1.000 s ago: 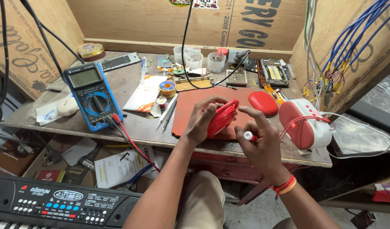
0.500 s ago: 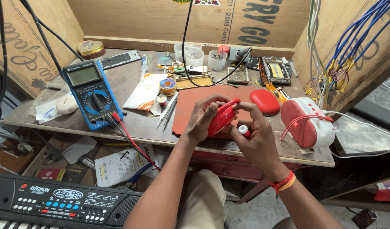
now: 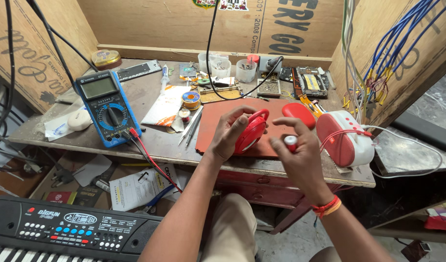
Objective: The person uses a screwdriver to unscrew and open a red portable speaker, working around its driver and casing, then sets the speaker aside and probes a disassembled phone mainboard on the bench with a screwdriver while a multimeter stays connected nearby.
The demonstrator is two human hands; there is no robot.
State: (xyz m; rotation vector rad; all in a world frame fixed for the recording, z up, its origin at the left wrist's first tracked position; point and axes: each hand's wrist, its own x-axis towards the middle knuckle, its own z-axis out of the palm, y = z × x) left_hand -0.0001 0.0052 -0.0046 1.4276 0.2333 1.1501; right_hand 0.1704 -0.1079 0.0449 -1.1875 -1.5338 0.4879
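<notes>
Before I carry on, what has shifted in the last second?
The right hand, with the small red-and-white tool in it, had closed up against the red round shell half a second ago; now it has drawn back to the right, leaving a gap. The left hand keeps its grip on the shell. The blue multimeter, red mat and red-and-white speaker have not moved.

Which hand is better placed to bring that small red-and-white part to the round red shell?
Right, probably. The right hand already pinches the small red-and-white part in its fingers, close beside the round red shell. The left hand is fully occupied gripping that shell above the red mat.
</notes>
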